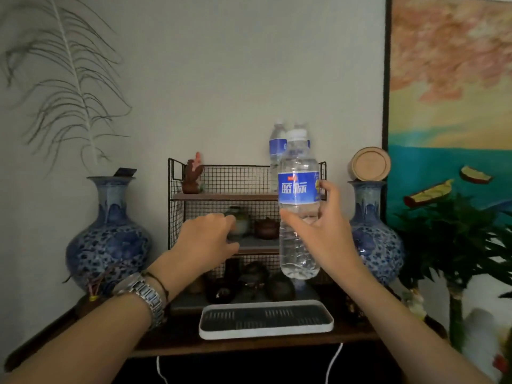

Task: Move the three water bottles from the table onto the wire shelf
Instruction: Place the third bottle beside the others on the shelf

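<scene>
My right hand (pixel 329 234) holds a clear water bottle (pixel 298 206) with a blue label upright in the air, in front of the right side of the black wire shelf (pixel 221 178). Two more blue-labelled bottles stand on the shelf's top board at the right: one (pixel 277 153) shows clearly, the other (pixel 302 127) is mostly hidden behind the held bottle. My left hand (pixel 206 239), with a metal watch on the wrist, hovers in front of the shelf's middle level, fingers loosely curled, holding nothing.
A rooster figurine (pixel 192 174) stands top left on the shelf; teapots (pixel 266 228) and tea ware fill the lower levels. A white-rimmed tea tray (pixel 266 318) lies on the dark table. Blue-white vases (pixel 109 236) (pixel 374 236) flank the shelf. A green plant (pixel 457 245) stands at right.
</scene>
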The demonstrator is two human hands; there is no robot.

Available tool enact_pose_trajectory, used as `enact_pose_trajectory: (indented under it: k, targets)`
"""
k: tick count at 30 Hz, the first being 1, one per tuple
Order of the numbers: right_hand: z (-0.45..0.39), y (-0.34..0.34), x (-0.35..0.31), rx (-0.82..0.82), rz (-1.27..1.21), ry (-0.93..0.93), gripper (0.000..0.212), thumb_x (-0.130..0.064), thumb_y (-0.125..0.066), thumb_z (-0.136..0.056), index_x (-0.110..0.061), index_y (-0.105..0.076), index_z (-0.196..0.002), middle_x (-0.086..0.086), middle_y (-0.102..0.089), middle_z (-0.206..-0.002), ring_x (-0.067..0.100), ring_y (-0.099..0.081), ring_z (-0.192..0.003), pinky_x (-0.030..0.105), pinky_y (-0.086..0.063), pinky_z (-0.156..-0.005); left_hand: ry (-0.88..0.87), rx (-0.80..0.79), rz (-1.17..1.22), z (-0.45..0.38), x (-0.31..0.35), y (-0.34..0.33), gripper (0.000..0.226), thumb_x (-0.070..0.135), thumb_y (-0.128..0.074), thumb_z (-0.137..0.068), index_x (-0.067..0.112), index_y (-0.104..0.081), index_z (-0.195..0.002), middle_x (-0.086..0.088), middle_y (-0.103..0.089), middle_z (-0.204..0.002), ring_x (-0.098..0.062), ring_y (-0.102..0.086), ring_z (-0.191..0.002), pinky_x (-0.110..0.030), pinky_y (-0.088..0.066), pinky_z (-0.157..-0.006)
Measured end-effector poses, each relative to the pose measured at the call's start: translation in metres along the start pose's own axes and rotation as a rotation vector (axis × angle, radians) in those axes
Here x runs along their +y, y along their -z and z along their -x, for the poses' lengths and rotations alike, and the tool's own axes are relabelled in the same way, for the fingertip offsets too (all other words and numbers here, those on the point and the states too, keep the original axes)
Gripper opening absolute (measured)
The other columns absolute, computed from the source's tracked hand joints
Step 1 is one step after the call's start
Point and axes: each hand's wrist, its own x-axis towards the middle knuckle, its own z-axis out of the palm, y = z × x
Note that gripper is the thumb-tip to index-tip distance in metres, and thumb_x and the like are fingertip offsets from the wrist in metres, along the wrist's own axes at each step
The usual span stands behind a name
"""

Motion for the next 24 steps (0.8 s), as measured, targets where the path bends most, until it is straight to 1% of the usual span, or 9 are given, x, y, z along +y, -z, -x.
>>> enact_pose_trajectory:
  k: [1, 3, 7, 11, 13, 15, 18, 21, 24]
  targets:
    - [-0.01, -0.007, 0.002, 0.011, 0.007, 0.009, 0.072, -0.051, -0.072, -0.069, -0.037, -0.028, -0.124, -0.005, -0.07, -0.105, 0.011, -0.068, -0.087, 0.036, -0.054, -0.077, -0.005, 0.007, 0.003, -0.009, -0.007, -0.005, 0.032, 0.044, -0.057, -0.084, 0.023, -0.057, -0.107, 0.002, -0.063, -0.107, -0.019, -0.06, -0.095, -0.036, -0.051, -0.076]
    - [-0.03, -0.022, 0.006, 0.039, -0.006, 0.016, 0.072, -0.051, -0.072, -0.068, -0.038, -0.028, -0.124, -0.005, -0.071, -0.1, 0.011, -0.07, -0.083, 0.045, -0.055, -0.081, -0.028, 0.04, 0.014, -0.029, -0.021, -0.015, 0.03, 0.044, -0.057, -0.084, 0.025, -0.058, -0.107, 0.003, -0.063, -0.107, -0.018, -0.06, -0.094, -0.035, -0.051, -0.074]
    - [-0.068, -0.05, 0.008, 0.083, -0.031, 0.022, 0.067, -0.048, -0.073, -0.069, -0.044, -0.028, -0.118, -0.005, -0.071, -0.1, 0.007, -0.071, -0.079, 0.045, -0.057, -0.08, -0.101, 0.175, 0.041, -0.069, -0.045, -0.028, 0.03, 0.041, -0.057, -0.085, 0.025, -0.058, -0.11, 0.005, -0.063, -0.108, -0.014, -0.06, -0.095, -0.033, -0.053, -0.073]
    - [-0.099, -0.068, 0.006, 0.128, -0.05, 0.039, 0.073, -0.051, -0.072, -0.066, -0.038, -0.029, -0.124, 0.001, -0.067, -0.114, 0.021, -0.069, -0.093, 0.049, -0.054, -0.086, -0.161, 0.261, -0.003, -0.105, -0.056, -0.036, 0.028, 0.038, -0.055, -0.086, 0.022, -0.059, -0.109, 0.003, -0.063, -0.106, -0.016, -0.056, -0.098, -0.031, -0.049, -0.079]
    - [-0.113, -0.074, 0.005, 0.134, -0.038, 0.054, 0.074, -0.051, -0.071, -0.065, -0.036, -0.029, -0.124, 0.002, -0.066, -0.115, 0.024, -0.068, -0.095, 0.05, -0.053, -0.086, -0.17, 0.283, 0.001, -0.116, -0.059, -0.042, 0.028, 0.038, -0.055, -0.086, 0.023, -0.058, -0.11, 0.003, -0.062, -0.107, -0.016, -0.055, -0.099, -0.029, -0.044, -0.079]
    - [-0.128, -0.078, 0.005, 0.141, -0.031, 0.072, 0.07, -0.047, -0.072, -0.068, -0.035, -0.03, -0.123, 0.001, -0.067, -0.111, 0.023, -0.069, -0.091, 0.05, -0.054, -0.085, -0.177, 0.294, 0.022, -0.124, -0.061, -0.049, 0.029, 0.038, -0.055, -0.087, 0.025, -0.057, -0.113, 0.004, -0.061, -0.109, -0.014, -0.055, -0.1, -0.027, -0.043, -0.079]
    - [-0.148, -0.081, 0.01, 0.138, -0.053, 0.08, 0.068, -0.042, -0.075, -0.07, -0.033, -0.032, -0.122, 0.0, -0.07, -0.102, 0.019, -0.071, -0.084, 0.048, -0.056, -0.082, -0.165, 0.288, 0.046, -0.131, -0.066, -0.058, 0.029, 0.039, -0.056, -0.088, 0.026, -0.056, -0.113, 0.006, -0.061, -0.109, -0.012, -0.055, -0.099, -0.027, -0.046, -0.081]
    - [-0.166, -0.086, 0.018, 0.098, -0.09, 0.096, 0.065, -0.037, -0.076, -0.072, -0.035, -0.032, -0.119, -0.007, -0.071, -0.094, 0.007, -0.071, -0.076, 0.037, -0.058, -0.077, -0.129, 0.278, 0.054, -0.135, -0.07, -0.065, 0.026, 0.044, -0.056, -0.087, 0.028, -0.059, -0.107, 0.009, -0.063, -0.104, -0.01, -0.057, -0.095, -0.026, -0.048, -0.078]
    - [-0.183, -0.094, 0.027, 0.078, -0.087, 0.108, 0.065, -0.037, -0.076, -0.072, -0.034, -0.031, -0.119, -0.011, -0.069, -0.093, 0.002, -0.07, -0.074, 0.028, -0.056, -0.071, -0.101, 0.273, 0.076, -0.135, -0.072, -0.069, 0.025, 0.046, -0.058, -0.085, 0.03, -0.059, -0.104, 0.011, -0.064, -0.102, -0.009, -0.058, -0.094, -0.028, -0.051, -0.077]
